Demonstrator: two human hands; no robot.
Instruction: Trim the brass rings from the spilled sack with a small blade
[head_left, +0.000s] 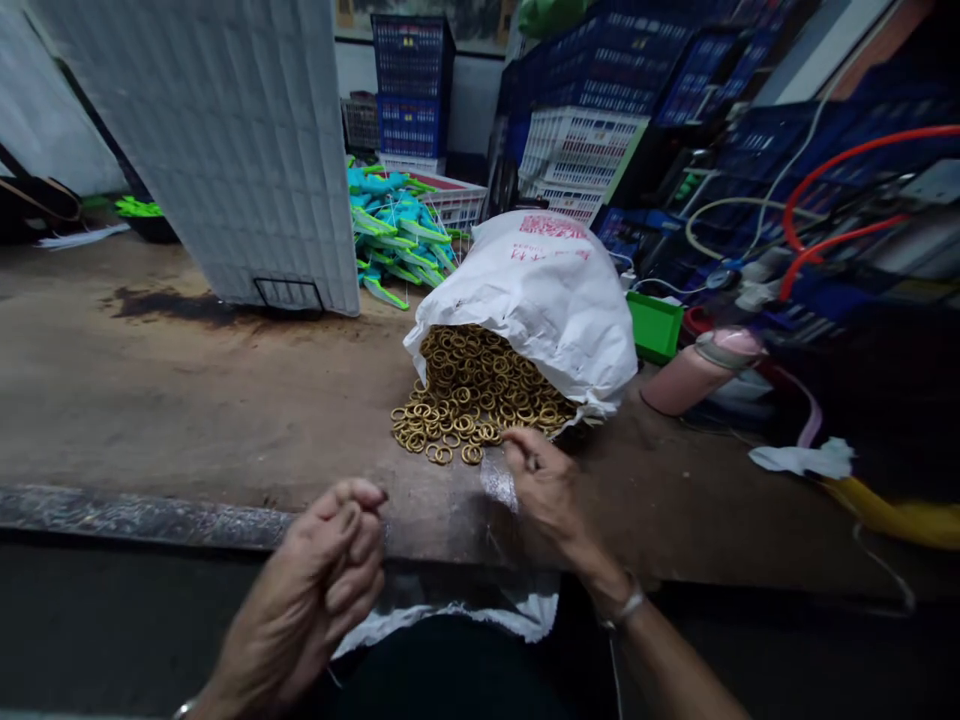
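Note:
Many brass-coloured metal rings (480, 385) spill from the mouth of a white woven sack (525, 290) lying on its side on the workbench. My right hand (544, 485) is at the front edge of the spilled rings, its fingers curled and the index fingertip beside the nearest ones. Whatever its fingers may hold is hidden. Nearer to me, past the bench's front edge, my left hand (322, 580) is closed with thumb and index finger pinched together. Anything between those fingertips is too small to make out. Under my right hand lies a shiny clear patch (499, 480) on the wood.
A tall white corrugated panel (277, 150) stands left of the sack. Behind are turquoise and green plastic pieces (397, 225) and stacked blue crates (411, 90). To the right are a green tray (654, 327), a pink bottle (697, 372) and red hoses (795, 205).

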